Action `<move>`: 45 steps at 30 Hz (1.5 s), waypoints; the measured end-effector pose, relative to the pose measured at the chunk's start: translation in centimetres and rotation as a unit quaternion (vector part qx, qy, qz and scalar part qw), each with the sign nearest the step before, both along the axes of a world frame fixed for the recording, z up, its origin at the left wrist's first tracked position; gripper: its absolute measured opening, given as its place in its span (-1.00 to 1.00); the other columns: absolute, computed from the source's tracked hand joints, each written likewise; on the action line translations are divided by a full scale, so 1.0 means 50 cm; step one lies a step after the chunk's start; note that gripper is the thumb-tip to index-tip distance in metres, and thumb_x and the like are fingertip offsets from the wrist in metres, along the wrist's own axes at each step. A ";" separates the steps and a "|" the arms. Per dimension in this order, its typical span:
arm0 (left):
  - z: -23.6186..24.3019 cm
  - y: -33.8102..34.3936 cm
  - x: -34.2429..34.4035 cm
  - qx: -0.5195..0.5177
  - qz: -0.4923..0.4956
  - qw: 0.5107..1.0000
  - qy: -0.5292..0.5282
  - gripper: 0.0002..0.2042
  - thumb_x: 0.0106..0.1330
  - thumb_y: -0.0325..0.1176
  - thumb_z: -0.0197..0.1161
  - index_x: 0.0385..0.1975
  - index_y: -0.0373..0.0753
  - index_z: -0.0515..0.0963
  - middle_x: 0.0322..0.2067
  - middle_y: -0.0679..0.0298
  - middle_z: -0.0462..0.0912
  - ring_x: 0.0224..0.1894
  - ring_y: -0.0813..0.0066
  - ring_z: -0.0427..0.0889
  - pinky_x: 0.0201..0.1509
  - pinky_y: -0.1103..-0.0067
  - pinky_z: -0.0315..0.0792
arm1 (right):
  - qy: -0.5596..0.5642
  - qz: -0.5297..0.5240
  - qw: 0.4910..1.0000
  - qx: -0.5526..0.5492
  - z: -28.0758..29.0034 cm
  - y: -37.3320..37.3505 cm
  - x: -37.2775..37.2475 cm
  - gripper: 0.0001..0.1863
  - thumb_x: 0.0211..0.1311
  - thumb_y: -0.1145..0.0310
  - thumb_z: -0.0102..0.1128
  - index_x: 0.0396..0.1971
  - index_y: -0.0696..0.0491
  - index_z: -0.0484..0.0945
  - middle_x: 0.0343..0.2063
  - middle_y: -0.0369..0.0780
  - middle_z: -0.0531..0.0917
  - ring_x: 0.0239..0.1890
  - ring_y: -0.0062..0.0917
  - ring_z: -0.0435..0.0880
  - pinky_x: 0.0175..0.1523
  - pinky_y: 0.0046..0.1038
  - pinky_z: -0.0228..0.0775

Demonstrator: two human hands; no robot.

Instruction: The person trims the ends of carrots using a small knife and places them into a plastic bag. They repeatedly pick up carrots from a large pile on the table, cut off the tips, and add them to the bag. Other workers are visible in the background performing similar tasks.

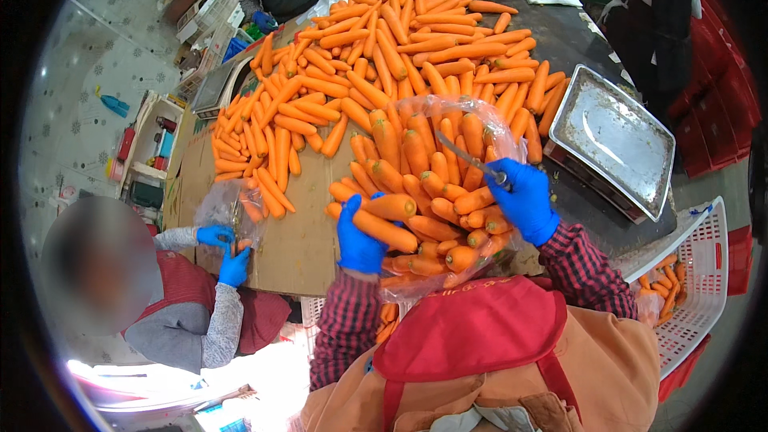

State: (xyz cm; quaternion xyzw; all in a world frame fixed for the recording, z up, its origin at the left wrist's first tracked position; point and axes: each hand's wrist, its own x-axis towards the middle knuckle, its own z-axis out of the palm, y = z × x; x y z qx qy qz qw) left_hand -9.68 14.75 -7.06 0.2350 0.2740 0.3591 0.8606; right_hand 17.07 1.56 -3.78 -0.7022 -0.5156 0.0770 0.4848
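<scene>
Left hand (359, 240): your fingers close around a carrot (384, 230) at the tabletop's near edge | right hand (524, 200): clamps knife (472, 160) | carrot: likely stiff, dense, slightly slick; grip mid-length.

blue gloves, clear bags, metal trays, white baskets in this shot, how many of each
blue gloves: 4, the left hand, the right hand, and two on a co-worker
clear bags: 2
metal trays: 1
white baskets: 1
total: 8

The left hand (359, 238) holds a carrot (382, 230). The right hand (524, 200) holds a knife (470, 158) over a clear bag (448, 192) of carrots.
</scene>
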 end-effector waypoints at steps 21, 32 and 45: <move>-0.069 0.044 0.105 0.437 0.013 0.790 0.430 -0.30 -0.02 -0.36 0.48 0.17 -0.24 0.29 0.02 0.14 0.38 0.07 0.30 0.39 0.18 0.44 0.32 | 0.158 0.068 0.985 -0.009 -0.049 0.006 -0.033 -0.87 0.08 0.44 0.22 -0.33 0.05 0.61 -0.62 -0.22 0.56 -0.57 -0.53 0.56 -0.44 -0.47 0.36; -0.031 0.016 0.104 0.570 -0.082 0.708 0.409 -0.56 -0.04 -0.40 0.41 -0.08 -0.24 0.51 -0.19 0.16 0.54 -0.16 0.31 0.53 -0.05 0.49 0.43 | 0.140 0.070 0.988 0.011 -0.053 0.007 -0.032 -0.87 0.09 0.44 0.23 -0.33 0.06 0.61 -0.62 -0.23 0.56 -0.58 -0.56 0.52 -0.43 -0.48 0.36; 0.017 0.015 -0.015 0.007 0.118 0.992 -0.036 -0.56 0.34 -0.12 0.04 0.13 -0.23 0.34 0.06 0.16 0.48 0.09 0.25 0.48 0.17 0.34 0.38 | 0.165 0.084 0.982 0.029 -0.021 0.001 -0.044 -0.88 0.09 0.39 0.27 -0.35 0.07 0.60 -0.64 -0.25 0.51 -0.58 -0.61 0.47 -0.44 -0.52 0.33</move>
